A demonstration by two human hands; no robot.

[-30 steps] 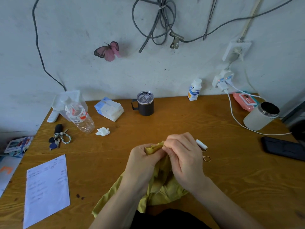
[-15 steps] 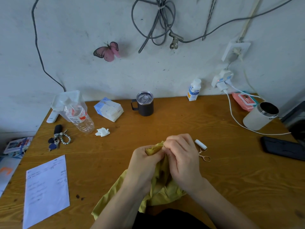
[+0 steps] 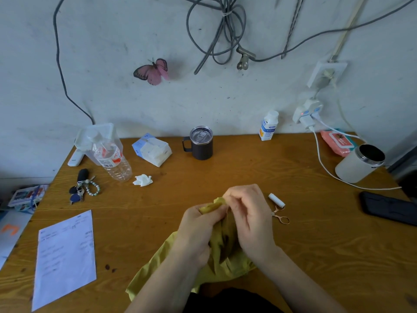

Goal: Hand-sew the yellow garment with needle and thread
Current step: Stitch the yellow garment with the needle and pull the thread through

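The yellow garment [image 3: 225, 263] lies bunched at the near edge of the wooden table [image 3: 225, 177] and drapes toward my lap. My left hand [image 3: 198, 229] grips a raised fold of it from the left. My right hand [image 3: 250, 218] has its fingers curled over the top of the same fold, pinching at the fabric edge. The needle and thread are too small to make out between my fingers. A white thread spool [image 3: 276, 199] and small rose-gold scissors [image 3: 280, 216] lie just right of my right hand.
A dark lidded mug [image 3: 200, 143], tissue pack [image 3: 152, 149], plastic bottle [image 3: 112, 161], crumpled tissue [image 3: 142, 180] and keys [image 3: 82, 188] sit at the back left. A paper sheet [image 3: 65, 256] lies front left. A white tumbler [image 3: 358, 163], charging cable [image 3: 325, 166] and black phone [image 3: 388, 207] are right.
My hands stay on the fold with only small finger shifts. The scissors beside my right hand have come more into view.
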